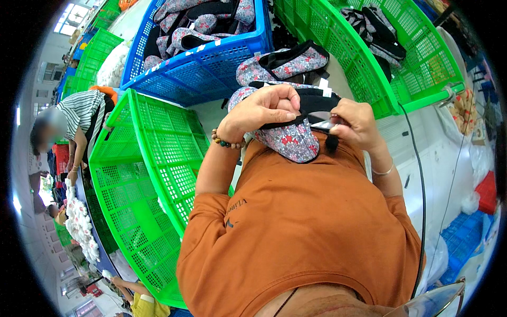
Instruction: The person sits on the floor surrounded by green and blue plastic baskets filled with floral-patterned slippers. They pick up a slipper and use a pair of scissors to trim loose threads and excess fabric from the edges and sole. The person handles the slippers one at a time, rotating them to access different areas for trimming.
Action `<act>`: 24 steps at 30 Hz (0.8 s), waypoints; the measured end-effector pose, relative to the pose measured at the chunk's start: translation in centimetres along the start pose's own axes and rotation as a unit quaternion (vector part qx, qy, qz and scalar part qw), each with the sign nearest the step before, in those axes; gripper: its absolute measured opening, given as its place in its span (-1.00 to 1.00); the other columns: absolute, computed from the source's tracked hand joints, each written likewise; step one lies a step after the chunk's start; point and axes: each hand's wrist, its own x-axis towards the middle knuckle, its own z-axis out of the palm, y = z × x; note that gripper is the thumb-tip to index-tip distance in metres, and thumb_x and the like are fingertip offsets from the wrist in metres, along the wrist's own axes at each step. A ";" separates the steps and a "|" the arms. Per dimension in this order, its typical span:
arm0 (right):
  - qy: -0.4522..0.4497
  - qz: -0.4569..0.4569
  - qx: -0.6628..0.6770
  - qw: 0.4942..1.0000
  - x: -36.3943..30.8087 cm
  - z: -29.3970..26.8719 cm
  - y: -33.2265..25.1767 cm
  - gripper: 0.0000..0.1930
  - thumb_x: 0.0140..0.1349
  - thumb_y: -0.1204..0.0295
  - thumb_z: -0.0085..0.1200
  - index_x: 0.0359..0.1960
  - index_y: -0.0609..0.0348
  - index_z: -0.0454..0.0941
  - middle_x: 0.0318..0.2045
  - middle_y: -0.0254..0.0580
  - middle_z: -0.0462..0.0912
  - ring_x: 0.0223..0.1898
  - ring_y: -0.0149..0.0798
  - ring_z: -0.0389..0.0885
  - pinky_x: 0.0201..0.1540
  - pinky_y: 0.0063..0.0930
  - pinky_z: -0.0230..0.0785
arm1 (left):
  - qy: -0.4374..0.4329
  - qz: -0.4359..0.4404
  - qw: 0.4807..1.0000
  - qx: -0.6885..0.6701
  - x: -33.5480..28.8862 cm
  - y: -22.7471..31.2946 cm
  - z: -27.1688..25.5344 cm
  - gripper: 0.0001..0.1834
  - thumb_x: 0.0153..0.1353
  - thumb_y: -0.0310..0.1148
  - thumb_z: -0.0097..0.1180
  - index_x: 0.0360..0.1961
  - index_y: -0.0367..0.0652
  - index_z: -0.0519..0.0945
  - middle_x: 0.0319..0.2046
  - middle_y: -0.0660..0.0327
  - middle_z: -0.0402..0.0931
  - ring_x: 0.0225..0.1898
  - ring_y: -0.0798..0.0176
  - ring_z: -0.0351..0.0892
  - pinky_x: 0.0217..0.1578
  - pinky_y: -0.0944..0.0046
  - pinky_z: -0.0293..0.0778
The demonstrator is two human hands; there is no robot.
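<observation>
Floral fabric shoe (293, 138) with black lining at frame centre, left hand (264, 108) fingers closed on its black collar, right hand (355, 122) fingers pinching the collar's right side, empty green crate (153, 174) at left, blue crate (211, 68) of shoes above

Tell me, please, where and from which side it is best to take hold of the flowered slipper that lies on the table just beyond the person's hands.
Grip the flowered slipper at its black-edged opening, coming from above and from the person's side. The opening faces up and toward the hands, so fingers could probably hook inside it, and the soft upper gives a thumb hold. The blue crate stands close on its left, the green crate on its right, so a sideways approach looks cramped.
</observation>
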 end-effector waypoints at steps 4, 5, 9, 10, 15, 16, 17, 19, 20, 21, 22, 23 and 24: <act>-0.033 -0.061 -0.180 0.981 0.8 0.1 -1.2 -0.66 -0.04 0.13 0.28 -0.51 0.12 0.48 -0.61 -0.27 0.40 -0.59 -0.20 0.48 -0.58 -0.37 0.28 | 0.037 0.001 0.999 0.005 -0.4 0.0 0.0 -0.74 0.07 -0.60 0.21 -0.25 -0.24 0.41 -0.36 0.23 0.61 -0.33 0.52 0.55 -0.28 0.58 0.40; -0.037 -0.064 -0.195 0.978 0.9 0.0 -1.4 -0.65 -0.04 0.10 0.27 -0.52 0.11 0.47 -0.61 -0.28 0.38 -0.60 -0.21 0.47 -0.59 -0.37 0.27 | 0.043 -0.001 0.999 0.006 -0.4 0.1 -0.1 -0.74 0.06 -0.61 0.22 -0.26 -0.24 0.41 -0.36 0.22 0.62 -0.34 0.51 0.55 -0.28 0.58 0.41; -0.055 -0.091 -0.250 0.962 1.9 -0.4 -2.0 -0.64 -0.02 0.07 0.25 -0.53 0.08 0.45 -0.61 -0.29 0.36 -0.60 -0.23 0.46 -0.60 -0.38 0.27 | 0.042 -0.003 0.999 -0.016 -0.1 -0.1 -0.3 -0.73 0.02 -0.62 0.23 -0.27 -0.24 0.43 -0.41 0.18 0.63 -0.38 0.47 0.56 -0.31 0.53 0.43; -0.061 -0.096 -0.255 0.960 2.1 -0.4 -2.1 -0.63 -0.02 0.07 0.24 -0.54 0.08 0.44 -0.61 -0.29 0.37 -0.60 -0.23 0.46 -0.60 -0.39 0.28 | 0.038 -0.002 0.999 -0.024 0.1 -0.2 -0.3 -0.74 0.01 -0.61 0.23 -0.28 -0.25 0.44 -0.42 0.17 0.63 -0.39 0.45 0.56 -0.32 0.50 0.43; -0.082 -0.107 -0.265 0.955 2.6 -0.3 -2.0 -0.62 0.00 0.05 0.21 -0.57 0.08 0.41 -0.60 -0.30 0.37 -0.60 -0.23 0.46 -0.59 -0.41 0.29 | 0.045 -0.021 0.998 -0.048 0.7 -0.9 -0.7 -0.71 -0.02 -0.62 0.24 -0.27 -0.26 0.44 -0.44 0.15 0.63 -0.45 0.46 0.55 -0.42 0.53 0.39; -0.081 -0.113 -0.271 0.953 2.7 -0.3 -2.0 -0.62 0.00 0.06 0.21 -0.58 0.08 0.40 -0.61 -0.30 0.37 -0.60 -0.24 0.46 -0.59 -0.42 0.29 | 0.049 -0.025 0.997 -0.053 0.7 -1.0 -0.7 -0.71 -0.03 -0.62 0.24 -0.27 -0.26 0.44 -0.45 0.14 0.63 -0.46 0.46 0.55 -0.44 0.53 0.39; -0.080 -0.119 -0.276 0.950 2.8 -0.3 -2.1 -0.62 0.01 0.06 0.21 -0.59 0.07 0.39 -0.61 -0.31 0.37 -0.60 -0.25 0.46 -0.60 -0.43 0.29 | 0.052 -0.028 0.997 -0.050 0.7 -1.0 -0.8 -0.71 -0.03 -0.62 0.24 -0.27 -0.26 0.44 -0.45 0.14 0.63 -0.47 0.46 0.55 -0.45 0.54 0.38; -0.077 -0.132 -0.291 0.944 2.9 -0.3 -2.0 -0.62 0.02 0.06 0.20 -0.60 0.06 0.37 -0.62 -0.32 0.35 -0.60 -0.27 0.45 -0.60 -0.44 0.29 | 0.059 -0.032 0.997 -0.045 0.8 -1.0 -0.8 -0.71 -0.03 -0.62 0.24 -0.27 -0.27 0.44 -0.45 0.13 0.63 -0.49 0.45 0.55 -0.47 0.55 0.38; -0.076 -0.139 -0.300 0.941 2.8 -0.3 -2.0 -0.62 0.02 0.07 0.20 -0.60 0.06 0.36 -0.62 -0.32 0.35 -0.61 -0.28 0.45 -0.60 -0.44 0.29 | 0.057 -0.034 0.997 -0.049 0.8 -1.0 -0.8 -0.71 -0.03 -0.62 0.24 -0.26 -0.27 0.43 -0.45 0.13 0.63 -0.49 0.45 0.55 -0.48 0.54 0.37; -0.074 -0.147 -0.310 0.936 2.8 -0.3 -1.9 -0.62 0.02 0.07 0.20 -0.61 0.06 0.35 -0.63 -0.33 0.34 -0.61 -0.29 0.45 -0.61 -0.45 0.29 | 0.056 -0.035 0.996 -0.053 0.9 -0.9 -0.7 -0.71 -0.03 -0.63 0.24 -0.26 -0.27 0.43 -0.45 0.13 0.64 -0.50 0.45 0.55 -0.50 0.54 0.37; -0.068 -0.155 -0.321 0.932 2.8 -0.3 -2.0 -0.62 0.02 0.07 0.20 -0.61 0.05 0.35 -0.63 -0.34 0.34 -0.61 -0.30 0.44 -0.61 -0.45 0.28 | 0.056 -0.037 0.996 -0.058 0.9 -0.9 -0.7 -0.71 -0.03 -0.63 0.23 -0.26 -0.27 0.43 -0.45 0.13 0.64 -0.50 0.45 0.55 -0.51 0.54 0.37; -0.063 -0.162 -0.333 0.927 2.9 -0.3 -2.2 -0.62 0.02 0.06 0.20 -0.61 0.05 0.34 -0.63 -0.34 0.33 -0.61 -0.31 0.44 -0.61 -0.45 0.28 | 0.053 -0.039 0.996 -0.061 0.9 -0.9 -0.7 -0.70 -0.03 -0.63 0.23 -0.26 -0.27 0.43 -0.45 0.13 0.64 -0.50 0.45 0.55 -0.51 0.54 0.37; -0.057 -0.170 -0.344 0.922 2.9 -0.3 -2.2 -0.61 0.01 0.06 0.20 -0.61 0.04 0.34 -0.63 -0.35 0.33 -0.61 -0.32 0.44 -0.61 -0.46 0.28 | 0.049 -0.041 0.996 -0.065 1.0 -1.0 -0.8 -0.70 -0.03 -0.63 0.23 -0.25 -0.27 0.43 -0.45 0.13 0.64 -0.50 0.45 0.56 -0.51 0.54 0.38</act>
